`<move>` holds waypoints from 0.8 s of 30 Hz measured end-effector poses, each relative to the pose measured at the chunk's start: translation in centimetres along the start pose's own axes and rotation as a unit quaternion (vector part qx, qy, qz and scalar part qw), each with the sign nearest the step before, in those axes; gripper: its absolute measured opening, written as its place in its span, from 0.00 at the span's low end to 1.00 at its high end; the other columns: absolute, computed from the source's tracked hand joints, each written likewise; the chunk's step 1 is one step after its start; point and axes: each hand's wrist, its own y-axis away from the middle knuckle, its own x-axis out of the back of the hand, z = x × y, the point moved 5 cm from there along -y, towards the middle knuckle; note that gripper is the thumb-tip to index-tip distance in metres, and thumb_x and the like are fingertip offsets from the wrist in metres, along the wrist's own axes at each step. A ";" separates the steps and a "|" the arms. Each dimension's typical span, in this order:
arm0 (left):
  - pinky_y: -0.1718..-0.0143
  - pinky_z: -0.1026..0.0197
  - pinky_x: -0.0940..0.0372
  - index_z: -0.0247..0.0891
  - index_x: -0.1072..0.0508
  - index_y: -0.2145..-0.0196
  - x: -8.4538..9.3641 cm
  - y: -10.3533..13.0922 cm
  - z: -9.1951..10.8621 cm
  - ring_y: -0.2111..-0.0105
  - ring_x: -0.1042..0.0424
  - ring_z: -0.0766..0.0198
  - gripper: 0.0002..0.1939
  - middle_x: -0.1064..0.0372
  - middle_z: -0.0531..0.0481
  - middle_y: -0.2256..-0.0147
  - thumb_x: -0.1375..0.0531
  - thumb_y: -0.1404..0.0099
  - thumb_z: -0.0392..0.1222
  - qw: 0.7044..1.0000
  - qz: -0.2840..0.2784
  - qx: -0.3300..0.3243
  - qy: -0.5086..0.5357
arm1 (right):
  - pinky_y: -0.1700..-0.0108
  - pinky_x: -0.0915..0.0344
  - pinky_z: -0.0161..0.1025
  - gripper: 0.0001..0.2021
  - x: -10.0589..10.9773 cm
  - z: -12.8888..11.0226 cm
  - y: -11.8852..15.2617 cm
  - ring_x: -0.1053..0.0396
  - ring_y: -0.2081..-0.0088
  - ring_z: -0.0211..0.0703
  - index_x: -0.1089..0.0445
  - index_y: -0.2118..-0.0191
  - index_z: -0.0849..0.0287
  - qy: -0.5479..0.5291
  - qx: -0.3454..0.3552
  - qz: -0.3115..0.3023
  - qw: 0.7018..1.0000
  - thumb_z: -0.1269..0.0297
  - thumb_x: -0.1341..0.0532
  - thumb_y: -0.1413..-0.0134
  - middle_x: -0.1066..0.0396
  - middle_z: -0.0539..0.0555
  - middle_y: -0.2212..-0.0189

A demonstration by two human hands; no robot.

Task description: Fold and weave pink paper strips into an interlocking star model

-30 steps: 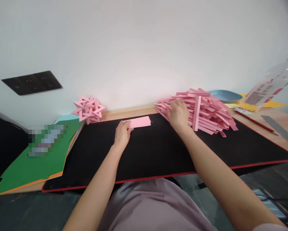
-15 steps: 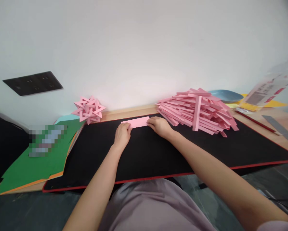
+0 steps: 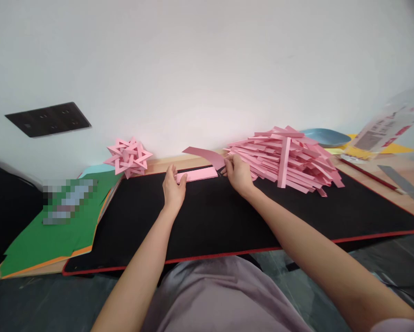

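My right hand [image 3: 239, 176] pinches the right end of a pink paper strip [image 3: 205, 155], which is raised and curves off to the left. Below it, flat on the black mat [image 3: 207, 221], lies a pink rectangular piece of paper [image 3: 200, 174], perhaps a small stack. Around that paper's left end is my left hand [image 3: 174, 188], its thumb held apart from the raised fingers. Just right of my right hand rises a large pile of folded pink paper strips [image 3: 279, 157].
A pink folded-paper star ball [image 3: 128, 157] stands at the back left, near green paper sheets [image 3: 30, 244]. On the right are a blue dish [image 3: 326, 137], a tilted plastic bottle [image 3: 387, 124], a red pencil [image 3: 369, 174] and a grey ruler [image 3: 405, 184]. The wall closes off the back.
My right hand has lifted a pink strip off the flat paper and moved slightly right. My left hand's fingers have loosened and spread from their grip on the paper's left end.
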 end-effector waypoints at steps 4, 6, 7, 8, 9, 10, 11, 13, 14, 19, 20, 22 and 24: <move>0.49 0.52 0.40 0.32 0.35 0.51 -1.0 0.1 -0.8 0.51 0.33 0.54 0.24 0.34 0.34 0.52 0.38 0.46 0.39 0.978 -0.042 0.113 0.168 | 0.73 0.32 0.32 0.06 -0.7 0.6 -0.3 0.31 0.78 0.35 0.40 0.62 0.62 -0.226 -0.085 -0.035 0.970 0.66 0.45 0.45 0.32 0.50 0.80; 0.48 0.51 0.41 0.32 0.34 0.52 -1.4 0.3 -0.9 0.50 0.35 0.53 0.24 0.34 0.35 0.51 0.37 0.47 0.39 0.960 -0.055 0.143 0.234 | 0.74 0.31 0.31 0.03 -1.3 0.7 -0.1 0.32 0.80 0.34 0.38 0.65 0.63 -0.280 -0.138 -0.073 0.947 0.70 0.44 0.47 0.32 0.50 0.82; 0.48 0.51 0.41 0.32 0.34 0.52 -1.6 0.4 -0.8 0.50 0.35 0.53 0.25 0.35 0.35 0.50 0.36 0.47 0.39 0.949 -0.070 0.153 0.267 | 0.75 0.32 0.30 0.02 -1.6 0.6 0.1 0.32 0.81 0.33 0.38 0.66 0.63 -0.299 -0.161 -0.096 0.936 0.72 0.44 0.47 0.32 0.50 0.83; 0.48 0.50 0.41 0.33 0.35 0.52 -1.8 0.5 -0.6 0.50 0.34 0.53 0.26 0.35 0.35 0.50 0.36 0.48 0.39 0.937 -0.089 0.159 0.298 | 0.76 0.32 0.29 0.01 -1.8 0.5 0.3 0.33 0.81 0.32 0.37 0.67 0.64 -0.313 -0.181 -0.118 0.925 0.73 0.44 0.47 0.33 0.50 0.83; 0.48 0.49 0.42 0.33 0.35 0.52 -2.0 0.6 -0.4 0.50 0.34 0.53 0.27 0.35 0.36 0.50 0.35 0.49 0.39 0.926 -0.111 0.160 0.324 | 0.76 0.32 0.28 0.00 -2.0 0.3 0.6 0.33 0.81 0.31 0.36 0.67 0.64 -0.325 -0.195 -0.142 0.914 0.74 0.43 0.47 0.32 0.50 0.83; 0.48 0.49 0.42 0.33 0.34 0.52 -2.2 0.7 0.0 0.50 0.34 0.53 0.27 0.34 0.37 0.51 0.34 0.51 0.38 0.916 -0.134 0.157 0.344 | 0.77 0.33 0.27 0.01 -2.3 0.2 0.8 0.33 0.81 0.31 0.36 0.68 0.64 -0.333 -0.205 -0.168 0.905 0.74 0.43 0.47 0.32 0.50 0.83; 0.47 0.48 0.42 0.33 0.34 0.54 -2.3 0.8 0.3 0.51 0.34 0.53 0.27 0.34 0.37 0.51 0.34 0.52 0.38 0.910 -0.152 0.149 0.356 | 0.78 0.33 0.27 0.01 -2.5 -0.1 1.1 0.32 0.81 0.31 0.35 0.67 0.65 -0.337 -0.209 -0.194 0.897 0.74 0.43 0.47 0.32 0.50 0.82; 0.47 0.48 0.42 0.34 0.32 0.57 -2.3 0.9 1.0 0.51 0.34 0.52 0.24 0.33 0.39 0.53 0.33 0.53 0.37 0.904 -0.171 0.129 0.369 | 0.78 0.33 0.27 0.02 -2.8 -0.4 1.6 0.32 0.80 0.32 0.34 0.67 0.65 -0.335 -0.209 -0.237 0.888 0.74 0.42 0.48 0.32 0.51 0.82; 0.47 0.47 0.43 0.34 0.32 0.58 -2.3 1.0 1.4 0.50 0.34 0.52 0.23 0.33 0.40 0.53 0.33 0.53 0.37 0.904 -0.176 0.121 0.371 | 0.78 0.33 0.27 0.02 -2.8 -0.6 1.7 0.32 0.80 0.32 0.33 0.66 0.66 -0.330 -0.207 -0.249 0.887 0.74 0.42 0.48 0.32 0.51 0.81; 0.48 0.47 0.42 0.34 0.32 0.59 -2.1 1.1 2.2 0.52 0.34 0.53 0.21 0.32 0.42 0.56 0.34 0.52 0.37 0.901 -0.185 0.112 0.376 | 0.79 0.33 0.27 0.05 -2.5 -0.7 1.7 0.33 0.81 0.32 0.31 0.65 0.68 -0.292 -0.211 -0.227 0.905 0.76 0.43 0.48 0.32 0.51 0.83; 0.49 0.47 0.41 0.34 0.32 0.59 -2.1 1.1 2.3 0.52 0.33 0.53 0.21 0.32 0.42 0.56 0.34 0.52 0.37 0.898 -0.185 0.115 0.382 | 0.80 0.34 0.26 0.05 -2.5 -0.8 1.7 0.33 0.82 0.31 0.31 0.66 0.68 -0.287 -0.209 -0.228 0.907 0.76 0.43 0.49 0.32 0.51 0.83; 0.50 0.46 0.40 0.36 0.34 0.57 -2.0 1.1 2.4 0.53 0.32 0.54 0.22 0.32 0.43 0.56 0.34 0.51 0.37 0.891 -0.185 0.124 0.396 | 0.80 0.34 0.26 0.05 -2.6 -0.8 1.8 0.34 0.82 0.31 0.30 0.68 0.67 -0.278 -0.199 -0.247 0.907 0.75 0.43 0.50 0.33 0.51 0.84; 0.50 0.46 0.39 0.37 0.35 0.56 -1.9 1.0 2.2 0.54 0.32 0.55 0.25 0.33 0.43 0.55 0.34 0.51 0.37 0.886 -0.176 0.138 0.406 | 0.80 0.35 0.26 0.05 -2.9 -0.8 1.9 0.34 0.83 0.31 0.29 0.68 0.67 -0.269 -0.190 -0.268 0.906 0.75 0.43 0.50 0.33 0.50 0.84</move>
